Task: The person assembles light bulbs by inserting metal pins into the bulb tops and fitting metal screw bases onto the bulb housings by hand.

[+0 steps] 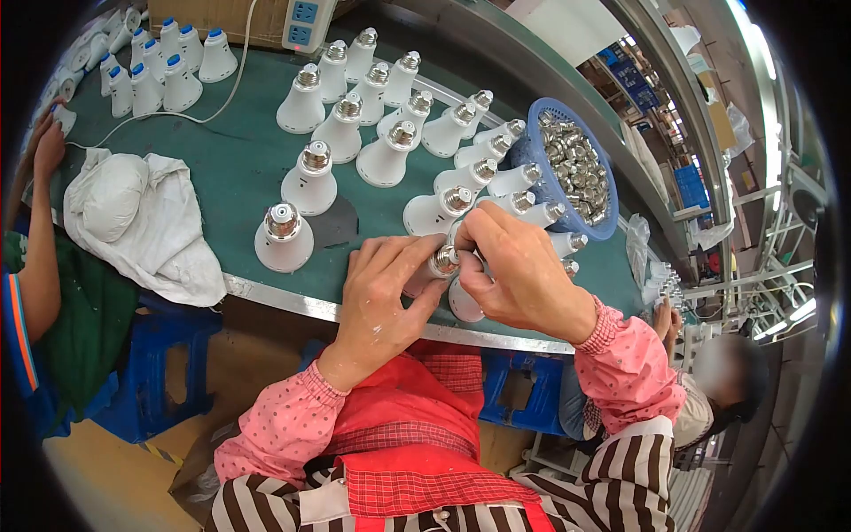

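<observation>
My left hand [384, 288] is closed around a white bulb housing [425, 277] near the table's front edge. At its metal screw cap [444, 259], the fingertips of my right hand [514, 266] are pinched together; whether they hold a small part is hidden. Another white housing [464, 303] stands just below my right fingers. To the left, a capped bulb [284, 238] stands upright on the green table [239, 168]. Many more capped bulbs [386, 155] stand behind my hands, and several lean or lie toward the right.
A blue basket [534, 142] full of metal caps stands behind the bulbs at right. White cloth [142, 222] lies at left, near blue-tipped housings [182, 86], a cable and a socket strip [306, 25]. Co-workers sit at the far left and at the right.
</observation>
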